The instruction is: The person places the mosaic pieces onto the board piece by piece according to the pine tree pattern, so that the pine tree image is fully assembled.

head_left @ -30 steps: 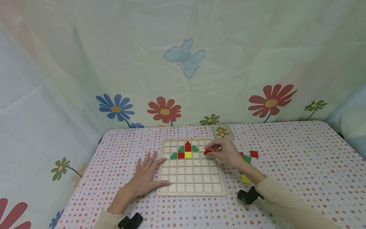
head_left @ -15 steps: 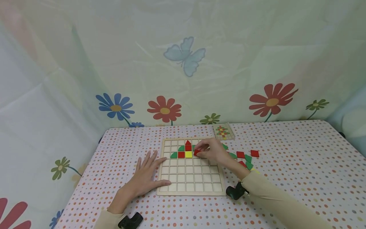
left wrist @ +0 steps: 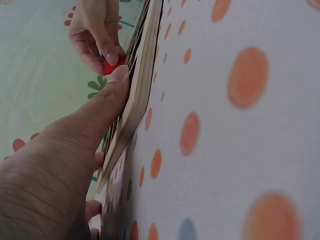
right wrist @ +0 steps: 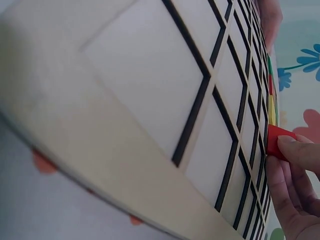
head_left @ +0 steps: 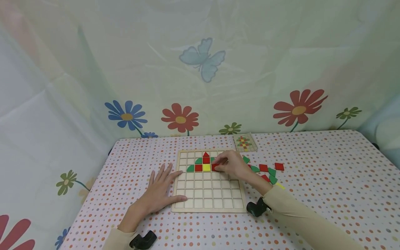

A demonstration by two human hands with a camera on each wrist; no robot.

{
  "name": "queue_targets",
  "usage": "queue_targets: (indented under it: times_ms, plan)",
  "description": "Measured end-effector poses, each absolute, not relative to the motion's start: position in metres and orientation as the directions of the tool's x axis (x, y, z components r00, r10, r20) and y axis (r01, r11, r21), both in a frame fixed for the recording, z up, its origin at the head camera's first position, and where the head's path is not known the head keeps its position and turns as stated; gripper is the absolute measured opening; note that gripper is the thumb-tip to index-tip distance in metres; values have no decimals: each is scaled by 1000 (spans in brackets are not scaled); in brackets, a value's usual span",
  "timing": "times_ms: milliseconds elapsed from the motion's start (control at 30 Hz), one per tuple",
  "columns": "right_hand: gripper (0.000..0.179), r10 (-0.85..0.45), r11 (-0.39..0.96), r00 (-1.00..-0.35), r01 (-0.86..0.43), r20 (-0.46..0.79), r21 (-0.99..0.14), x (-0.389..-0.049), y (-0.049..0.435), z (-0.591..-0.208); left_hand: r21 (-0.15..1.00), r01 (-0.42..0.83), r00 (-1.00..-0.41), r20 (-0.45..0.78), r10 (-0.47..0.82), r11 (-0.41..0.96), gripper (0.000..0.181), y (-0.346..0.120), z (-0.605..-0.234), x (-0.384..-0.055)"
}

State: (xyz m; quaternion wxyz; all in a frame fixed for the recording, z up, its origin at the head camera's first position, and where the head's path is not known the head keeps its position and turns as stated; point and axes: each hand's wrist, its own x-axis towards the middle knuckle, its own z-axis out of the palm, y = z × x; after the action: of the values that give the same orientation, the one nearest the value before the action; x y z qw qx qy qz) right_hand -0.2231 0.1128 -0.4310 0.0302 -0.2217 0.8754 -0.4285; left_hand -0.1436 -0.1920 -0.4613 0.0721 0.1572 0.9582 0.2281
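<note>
A pale wooden grid board (head_left: 209,210) lies on the dotted table. My left hand (head_left: 159,189) rests at its left edge with fingers spread, the thumb on the frame. Over the upper right cells, my right hand (head_left: 232,166) pinches a red square tile (head_left: 214,167) between thumb and fingers. In the right wrist view that red tile (right wrist: 275,141) stands tilted against the grid, beside a yellow tile (right wrist: 272,109). A red triangle (head_left: 206,155), red squares (head_left: 206,160) and green quarter-rounds (head_left: 191,168) sit in the cells; one green piece is partly hidden by my right hand.
Behind the board lies a pattern card (head_left: 245,143). Loose red (head_left: 263,168), green (head_left: 272,172) and yellow pieces (head_left: 280,186) lie right of the board, some hidden under my right forearm. A flowered curtain (head_left: 143,80) hangs behind the table.
My right hand has carried the red tile leftward over the board to the cell right of the yellow tile, then nearly stopped there. The left hand has stayed put.
</note>
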Motion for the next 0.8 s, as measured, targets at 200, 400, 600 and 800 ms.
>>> queue_targets:
  times_ms: [200,400,600,800]
  plan:
    - [10,-416,540,-900,-361,132,-761,-223,112,-430,460,269,-940,-67,335,846,91,-192,-461,-144]
    - [10,-414,544,-899,-368,141,-754,-222,110,-429,461,271,-940,-63,335,845,91,-192,-463,-145]
    - [11,-401,578,-908,-353,120,-736,-222,108,-428,461,272,-939,-62,337,844,91,-193,-463,-144]
    - [12,-401,606,-906,-374,136,-702,-221,107,-427,464,271,-939,-66,338,843,91,-192,-462,-144]
